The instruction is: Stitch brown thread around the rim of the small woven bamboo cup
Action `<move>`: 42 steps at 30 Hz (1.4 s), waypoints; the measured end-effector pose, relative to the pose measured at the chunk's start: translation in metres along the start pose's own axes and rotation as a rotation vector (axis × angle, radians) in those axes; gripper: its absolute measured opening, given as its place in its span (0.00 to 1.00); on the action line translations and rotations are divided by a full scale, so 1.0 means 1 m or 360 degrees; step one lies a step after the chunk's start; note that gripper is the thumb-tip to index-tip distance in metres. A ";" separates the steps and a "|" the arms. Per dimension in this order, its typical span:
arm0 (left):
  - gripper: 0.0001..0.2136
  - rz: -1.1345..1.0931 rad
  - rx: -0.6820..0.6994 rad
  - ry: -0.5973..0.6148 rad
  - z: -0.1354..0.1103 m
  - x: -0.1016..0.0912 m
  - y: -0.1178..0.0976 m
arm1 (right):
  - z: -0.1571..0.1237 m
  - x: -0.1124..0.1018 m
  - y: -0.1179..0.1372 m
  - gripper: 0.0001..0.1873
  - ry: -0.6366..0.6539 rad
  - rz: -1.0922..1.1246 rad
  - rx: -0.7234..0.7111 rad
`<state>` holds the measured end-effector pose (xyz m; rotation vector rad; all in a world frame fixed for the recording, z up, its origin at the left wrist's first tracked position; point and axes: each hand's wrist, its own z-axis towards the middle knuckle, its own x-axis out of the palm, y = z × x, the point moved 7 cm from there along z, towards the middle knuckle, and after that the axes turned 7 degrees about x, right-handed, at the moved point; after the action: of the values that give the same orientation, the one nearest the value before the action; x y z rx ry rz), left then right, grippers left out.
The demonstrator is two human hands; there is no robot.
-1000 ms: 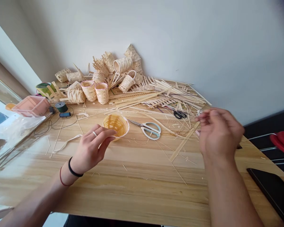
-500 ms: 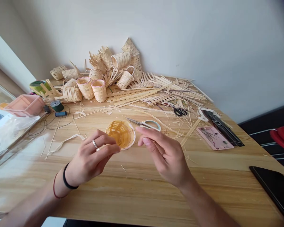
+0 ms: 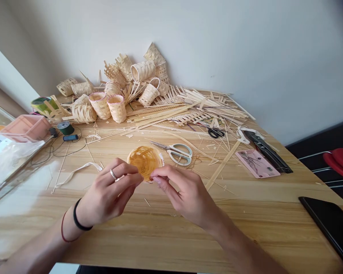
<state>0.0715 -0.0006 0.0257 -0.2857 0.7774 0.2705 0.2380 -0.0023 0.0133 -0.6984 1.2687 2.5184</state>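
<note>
A small woven basket [image 3: 144, 160] lies tilted, its round mouth facing me and its inside amber-coloured. White wrapping shows along the right of its rim. My left hand [image 3: 110, 192], with a ring on one finger, is closed on the near left side of the rim. My right hand [image 3: 188, 196] is closed in a pinch at the rim's near right edge, close to the left fingertips. Whatever its fingertips hold is too small to make out. Just behind the right hand lie white-handled scissors [image 3: 178, 152], blades pointing left.
Behind stand several pale woven baskets [image 3: 117, 108] and a heap of bamboo strips [image 3: 188, 106]. At left are a pink bin [image 3: 28, 127] and thread spools [image 3: 65, 127]. To the right lie black scissors [image 3: 215, 132], a pink case [image 3: 257, 163] and a black slab [image 3: 326, 224].
My right hand has moved left and slightly down, from apart from the basket to its rim. My left hand stays at the rim. The view has shifted slightly.
</note>
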 end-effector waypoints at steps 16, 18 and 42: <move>0.12 0.0041 0.0116 0.0103 0.001 0.002 0.001 | 0.001 -0.005 -0.004 0.08 -0.0074 0.0016 0.0086; 0.10 0.0041 0.0102 0.0107 0.002 0.002 0.002 | 0.001 -0.006 -0.004 0.07 -0.0073 0.0009 0.0098; 0.07 -0.0035 0.0113 0.0164 -0.002 0.013 0.001 | 0.001 -0.016 0.001 0.13 -0.0090 -0.0143 -0.0176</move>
<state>0.0793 0.0013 0.0147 -0.2424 0.8830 0.2084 0.2516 -0.0020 0.0225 -0.6865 1.0622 2.5312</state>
